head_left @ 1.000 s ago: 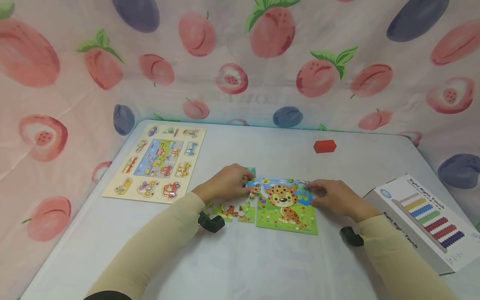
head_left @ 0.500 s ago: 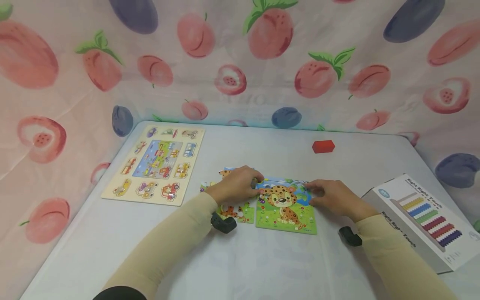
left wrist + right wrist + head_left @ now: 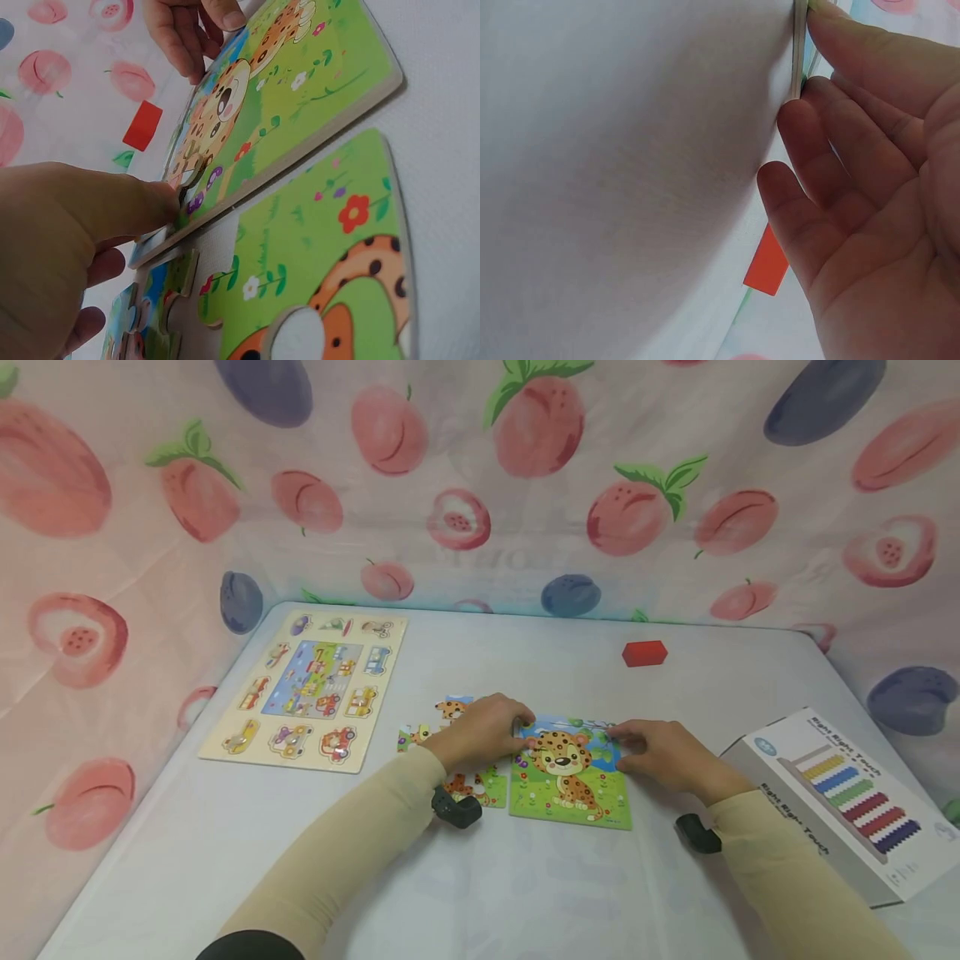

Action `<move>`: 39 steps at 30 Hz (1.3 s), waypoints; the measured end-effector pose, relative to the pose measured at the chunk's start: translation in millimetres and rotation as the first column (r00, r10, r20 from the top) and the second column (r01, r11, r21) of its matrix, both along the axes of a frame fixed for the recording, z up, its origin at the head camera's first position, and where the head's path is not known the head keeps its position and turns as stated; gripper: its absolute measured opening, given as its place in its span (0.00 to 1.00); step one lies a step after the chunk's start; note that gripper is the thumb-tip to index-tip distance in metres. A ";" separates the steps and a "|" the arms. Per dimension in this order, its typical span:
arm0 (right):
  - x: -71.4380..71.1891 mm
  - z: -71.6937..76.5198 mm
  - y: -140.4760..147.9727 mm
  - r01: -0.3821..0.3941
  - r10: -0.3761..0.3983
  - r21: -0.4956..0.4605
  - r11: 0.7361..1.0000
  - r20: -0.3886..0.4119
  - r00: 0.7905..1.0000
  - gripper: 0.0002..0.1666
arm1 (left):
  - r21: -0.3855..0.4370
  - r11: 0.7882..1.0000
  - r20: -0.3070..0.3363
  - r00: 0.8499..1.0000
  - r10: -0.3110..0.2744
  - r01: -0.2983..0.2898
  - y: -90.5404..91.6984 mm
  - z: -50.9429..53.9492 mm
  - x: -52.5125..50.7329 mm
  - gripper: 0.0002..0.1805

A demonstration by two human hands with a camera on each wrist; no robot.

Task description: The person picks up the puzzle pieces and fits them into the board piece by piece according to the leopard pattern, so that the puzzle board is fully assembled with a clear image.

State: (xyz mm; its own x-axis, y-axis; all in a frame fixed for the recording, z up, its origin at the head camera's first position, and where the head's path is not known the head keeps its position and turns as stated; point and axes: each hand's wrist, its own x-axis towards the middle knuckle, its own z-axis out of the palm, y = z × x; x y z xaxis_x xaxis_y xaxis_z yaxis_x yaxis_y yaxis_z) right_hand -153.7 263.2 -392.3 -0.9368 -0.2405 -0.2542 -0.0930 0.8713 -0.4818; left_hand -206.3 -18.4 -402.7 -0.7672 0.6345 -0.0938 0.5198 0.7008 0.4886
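Note:
A square leopard puzzle board [image 3: 572, 777] lies flat on the table. At its upper left corner my left hand [image 3: 483, 731] pinches a small puzzle piece between thumb and fingers; in the left wrist view that piece's curved edge [image 3: 196, 172] shows raised over the board [image 3: 300, 97], beside the thumb. The board's upper right corner is held by my right hand [image 3: 667, 756], thumb on the top and fingers against the edge, as the right wrist view shows [image 3: 885, 180]. Left of the board, partly under my left hand, lie several loose leopard pieces [image 3: 491, 785].
A wooden vehicle puzzle [image 3: 345, 677] lies at the back left. Toward the back right sits a red block [image 3: 644, 653]. A white box with coloured toothed strips pictured on it [image 3: 840, 802] stands to the right. Patterned cloth [image 3: 465, 452] hangs behind the table.
My left hand has moved right, from over the loose pieces to the board's upper left corner, carrying the piece. My right hand has stayed at the upper right corner.

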 end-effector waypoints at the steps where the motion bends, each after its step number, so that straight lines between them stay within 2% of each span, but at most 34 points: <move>1: 0.0 0.0 -0.2 0.002 -0.002 0.001 1.000 0.003 1.000 0.31 | 0.002 1.000 0.002 1.000 0.003 -0.003 0.1 -0.2 0.1 0.22; 14: 0.4 -1.7 -0.1 0.005 -0.005 0.000 1.000 0.005 1.000 0.31 | 0.031 0.999 0.010 1.000 0.020 -0.020 1.3 -4.4 0.0 0.22; 23: 0.4 -3.3 0.6 0.007 -0.007 -0.003 1.000 0.003 1.000 0.31 | 0.055 0.998 0.041 0.999 0.024 -0.027 1.6 -7.4 -1.6 0.22; 32: -0.1 -3.3 1.2 0.014 -0.014 0.000 1.000 0.000 1.000 0.31 | 0.051 0.998 0.024 0.999 0.039 -0.040 3.1 -7.9 -0.9 0.21; 39: -0.4 -3.3 1.1 0.007 -0.007 -0.004 1.000 -0.014 1.000 0.30 | 0.018 0.999 -0.019 0.999 0.028 -0.028 5.3 -5.9 -0.6 0.20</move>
